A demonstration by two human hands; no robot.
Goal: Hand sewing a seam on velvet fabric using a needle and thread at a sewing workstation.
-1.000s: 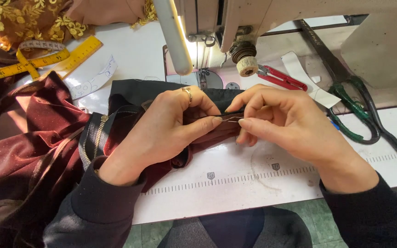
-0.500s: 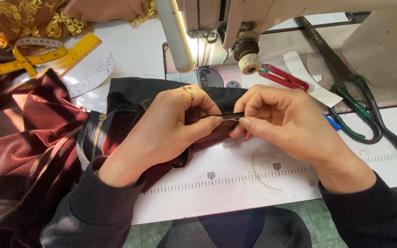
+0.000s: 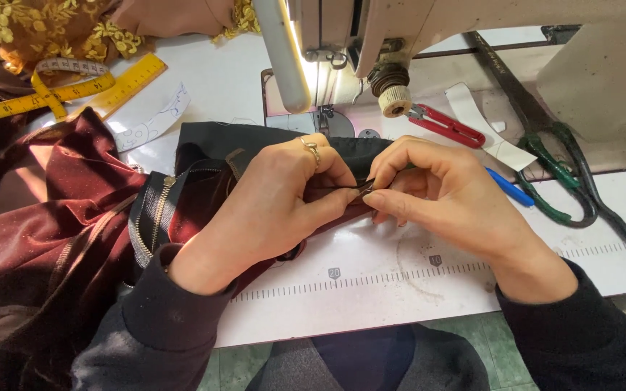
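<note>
Maroon velvet fabric (image 3: 59, 239) with a dark zipper strip (image 3: 155, 217) lies heaped at the left and reaches under both hands at the centre of the white sewing table (image 3: 400, 282). The left hand (image 3: 269, 206) has its fingers curled shut, thumb and forefinger pinching the fabric edge. The right hand (image 3: 443, 199) meets it there, fingertips closed on the same fold. Green scissors (image 3: 566, 181) lie to the far right, red snips (image 3: 447, 124) beyond the hands.
</note>
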